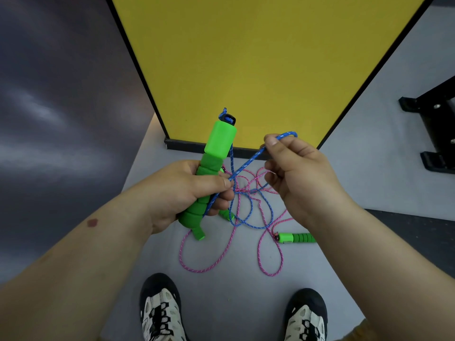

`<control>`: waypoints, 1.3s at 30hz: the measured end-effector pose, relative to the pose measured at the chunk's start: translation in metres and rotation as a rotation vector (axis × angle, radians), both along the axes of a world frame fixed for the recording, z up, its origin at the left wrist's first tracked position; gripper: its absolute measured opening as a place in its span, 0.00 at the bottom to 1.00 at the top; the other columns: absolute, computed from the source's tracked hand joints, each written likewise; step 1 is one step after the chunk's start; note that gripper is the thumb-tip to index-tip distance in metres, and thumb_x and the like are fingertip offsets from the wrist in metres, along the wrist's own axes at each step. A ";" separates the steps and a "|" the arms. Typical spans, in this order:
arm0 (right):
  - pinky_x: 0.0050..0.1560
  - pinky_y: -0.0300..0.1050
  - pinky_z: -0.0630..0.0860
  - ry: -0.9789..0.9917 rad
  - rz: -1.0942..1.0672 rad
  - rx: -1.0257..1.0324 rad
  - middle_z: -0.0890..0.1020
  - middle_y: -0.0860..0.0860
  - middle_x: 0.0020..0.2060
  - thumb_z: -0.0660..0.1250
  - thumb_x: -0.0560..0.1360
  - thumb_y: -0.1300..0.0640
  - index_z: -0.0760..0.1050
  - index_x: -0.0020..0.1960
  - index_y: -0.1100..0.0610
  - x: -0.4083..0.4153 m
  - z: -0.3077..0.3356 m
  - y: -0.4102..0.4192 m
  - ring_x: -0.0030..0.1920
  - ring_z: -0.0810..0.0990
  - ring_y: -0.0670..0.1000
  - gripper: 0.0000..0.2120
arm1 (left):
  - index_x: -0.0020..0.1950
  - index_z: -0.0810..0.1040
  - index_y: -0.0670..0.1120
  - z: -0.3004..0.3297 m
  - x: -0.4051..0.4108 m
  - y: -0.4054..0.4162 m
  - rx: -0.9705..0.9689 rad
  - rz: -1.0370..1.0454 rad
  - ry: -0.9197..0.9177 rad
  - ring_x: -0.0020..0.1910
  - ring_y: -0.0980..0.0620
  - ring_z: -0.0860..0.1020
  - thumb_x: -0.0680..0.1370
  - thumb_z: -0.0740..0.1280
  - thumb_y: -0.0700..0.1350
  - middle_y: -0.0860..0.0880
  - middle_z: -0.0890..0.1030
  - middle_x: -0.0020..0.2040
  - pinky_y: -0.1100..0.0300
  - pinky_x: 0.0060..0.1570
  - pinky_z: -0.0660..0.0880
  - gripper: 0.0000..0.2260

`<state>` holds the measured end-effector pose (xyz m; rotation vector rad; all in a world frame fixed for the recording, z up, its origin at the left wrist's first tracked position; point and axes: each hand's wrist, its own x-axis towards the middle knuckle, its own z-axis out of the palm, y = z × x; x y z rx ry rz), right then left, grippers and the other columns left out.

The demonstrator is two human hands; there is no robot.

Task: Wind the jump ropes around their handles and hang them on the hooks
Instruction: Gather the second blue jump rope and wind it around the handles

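Two ropes tangled, one in hand

My left hand [194,190] grips the green handle [211,166], long axis pointing up and away toward the yellow panel [258,57]. My right hand [295,168] pinches the blue rope [248,163]. It looks limp and light; holding near the handle seems best. The pink rope [197,269] lies on the floor [369,180].

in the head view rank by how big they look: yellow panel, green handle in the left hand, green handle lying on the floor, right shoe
1. yellow panel, by far the largest
2. green handle in the left hand, though it is nearer the camera than the rest
3. right shoe, cut off by the frame edge, so this place is unsure
4. green handle on the floor
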<state>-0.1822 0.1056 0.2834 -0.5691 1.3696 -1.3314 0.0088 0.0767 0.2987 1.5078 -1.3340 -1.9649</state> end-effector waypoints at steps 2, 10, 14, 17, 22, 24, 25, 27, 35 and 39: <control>0.36 0.41 0.73 -0.024 -0.007 0.006 0.74 0.52 0.40 0.71 0.77 0.54 0.78 0.49 0.56 -0.001 0.001 0.000 0.34 0.75 0.47 0.05 | 0.51 0.81 0.41 0.000 0.000 0.000 -0.004 -0.001 -0.002 0.38 0.50 0.83 0.78 0.70 0.39 0.45 0.85 0.41 0.57 0.39 0.80 0.04; 0.39 0.40 0.74 0.034 0.362 0.061 0.82 0.46 0.36 0.70 0.78 0.58 0.83 0.47 0.54 0.015 -0.004 0.009 0.35 0.77 0.45 0.03 | 0.50 0.82 0.42 0.000 0.000 0.001 -0.008 0.003 -0.003 0.37 0.50 0.83 0.78 0.71 0.39 0.45 0.86 0.40 0.58 0.39 0.80 0.03; 0.38 0.40 0.73 0.056 0.270 0.020 0.81 0.45 0.37 0.70 0.78 0.58 0.82 0.46 0.54 0.012 -0.004 0.007 0.35 0.76 0.44 0.03 | 0.51 0.81 0.41 0.001 0.000 0.000 -0.004 0.003 0.001 0.37 0.51 0.83 0.78 0.71 0.39 0.45 0.85 0.39 0.57 0.39 0.79 0.03; 0.36 0.40 0.73 -0.007 0.125 -0.007 0.82 0.46 0.41 0.70 0.78 0.59 0.80 0.44 0.56 0.006 -0.001 0.003 0.34 0.76 0.46 0.04 | 0.51 0.80 0.40 0.001 0.001 0.001 0.001 -0.009 0.009 0.37 0.50 0.82 0.78 0.70 0.39 0.45 0.85 0.39 0.58 0.38 0.79 0.03; 0.36 0.41 0.74 -0.013 0.049 -0.007 0.83 0.45 0.44 0.71 0.78 0.57 0.78 0.40 0.54 -0.002 0.001 0.000 0.35 0.75 0.48 0.08 | 0.50 0.79 0.40 0.002 0.001 0.001 -0.003 -0.009 0.015 0.36 0.50 0.82 0.78 0.70 0.37 0.45 0.84 0.39 0.58 0.38 0.80 0.03; 0.36 0.41 0.73 -0.018 0.098 0.011 0.83 0.46 0.43 0.71 0.77 0.57 0.78 0.42 0.55 0.001 0.000 0.002 0.35 0.76 0.48 0.06 | 0.50 0.79 0.40 0.002 -0.001 0.002 -0.001 -0.002 0.014 0.35 0.51 0.82 0.78 0.70 0.37 0.45 0.85 0.39 0.58 0.38 0.80 0.03; 0.37 0.41 0.73 -0.009 0.144 0.021 0.82 0.47 0.42 0.71 0.77 0.57 0.79 0.43 0.55 0.003 -0.001 0.003 0.36 0.76 0.47 0.05 | 0.50 0.79 0.41 0.002 -0.001 0.002 0.002 0.004 0.015 0.35 0.51 0.82 0.78 0.70 0.37 0.45 0.85 0.38 0.58 0.38 0.80 0.03; 0.38 0.41 0.73 0.023 0.258 0.032 0.82 0.47 0.39 0.71 0.77 0.56 0.81 0.43 0.53 0.009 -0.003 0.006 0.35 0.76 0.46 0.05 | 0.50 0.80 0.41 0.002 -0.002 0.002 0.004 0.006 0.013 0.35 0.51 0.82 0.78 0.71 0.38 0.45 0.85 0.38 0.59 0.37 0.80 0.03; 0.39 0.42 0.73 0.045 0.165 0.004 0.82 0.46 0.39 0.70 0.78 0.57 0.80 0.43 0.56 0.009 0.000 0.005 0.35 0.76 0.46 0.05 | 0.52 0.80 0.41 0.001 -0.001 0.002 0.009 -0.006 0.014 0.36 0.51 0.82 0.78 0.71 0.39 0.45 0.85 0.39 0.59 0.38 0.80 0.04; 0.37 0.41 0.74 0.004 0.005 0.008 0.79 0.50 0.41 0.71 0.78 0.55 0.79 0.47 0.56 -0.002 0.002 0.001 0.35 0.77 0.46 0.05 | 0.52 0.80 0.40 0.002 0.000 0.002 0.016 -0.014 0.024 0.37 0.50 0.82 0.78 0.70 0.39 0.44 0.84 0.39 0.60 0.36 0.79 0.04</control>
